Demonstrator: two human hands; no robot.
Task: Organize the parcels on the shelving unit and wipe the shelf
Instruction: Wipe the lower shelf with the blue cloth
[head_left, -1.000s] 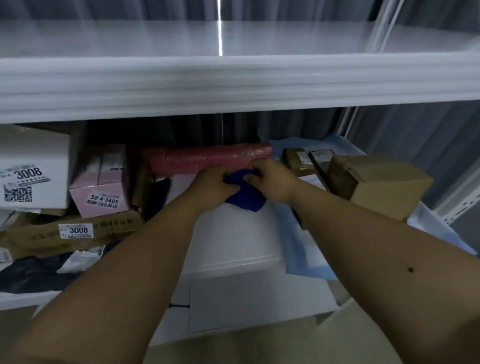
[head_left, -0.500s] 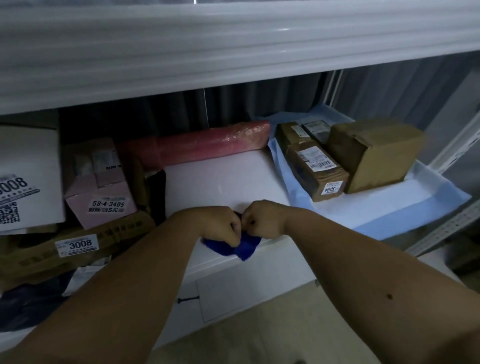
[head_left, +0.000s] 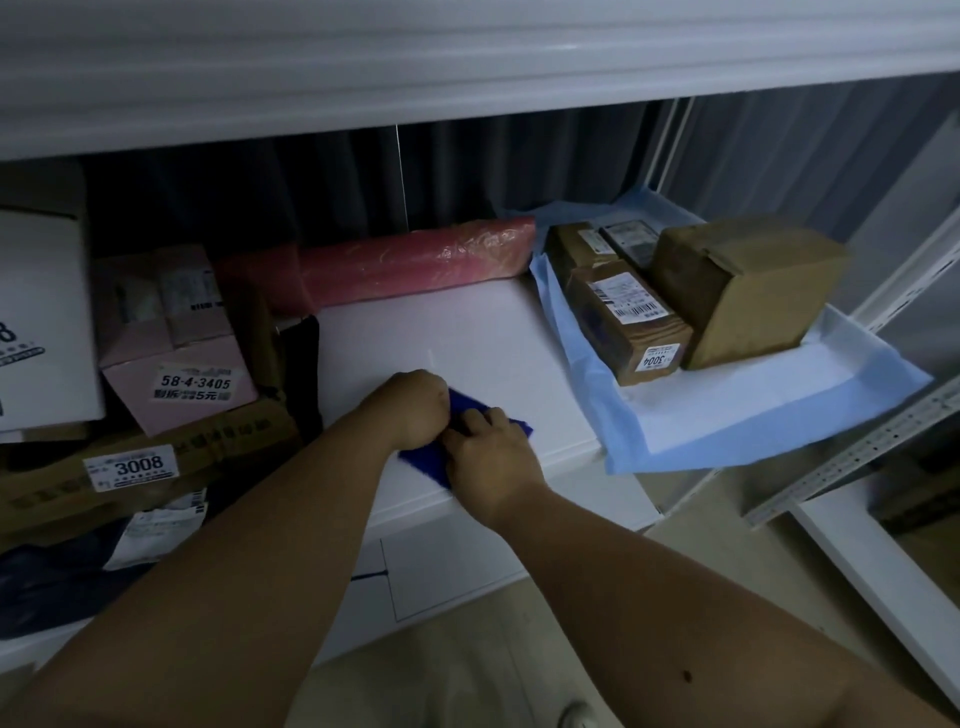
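Both hands meet low in the middle of the frame, on a blue cloth (head_left: 463, 446) lying flat on the white shelf (head_left: 467, 332) close to its front edge. The left hand (head_left: 415, 413) is bunched up, knuckles forward, gripping the cloth's upper left part. The right hand (head_left: 491, 457) lies over the cloth's lower right part with fingers bent down onto it; whether it pinches the cloth or only presses it, I cannot tell. The two hands touch.

A bare white patch of shelf opens above the hands, up to a pink roll (head_left: 410, 262) lying along the back. To the left the patch ends at a crowd of parcels: a pink box (head_left: 176, 358) marked 58-4-3405, a brown parcel (head_left: 130, 467) tagged 3008 below it, a white box (head_left: 41, 322) at the far left edge, and dark bags (head_left: 47, 577) at lower left. To the right the patch is bounded by a blue sheet (head_left: 753, 415) whose corner hangs past the shelf front. On it stand a long brown box (head_left: 623, 317) tagged 3004, just beside a bigger brown box (head_left: 743, 291), with smaller parcels (head_left: 602, 244) behind them. An upper shelf (head_left: 467, 62) spans the top of the frame.
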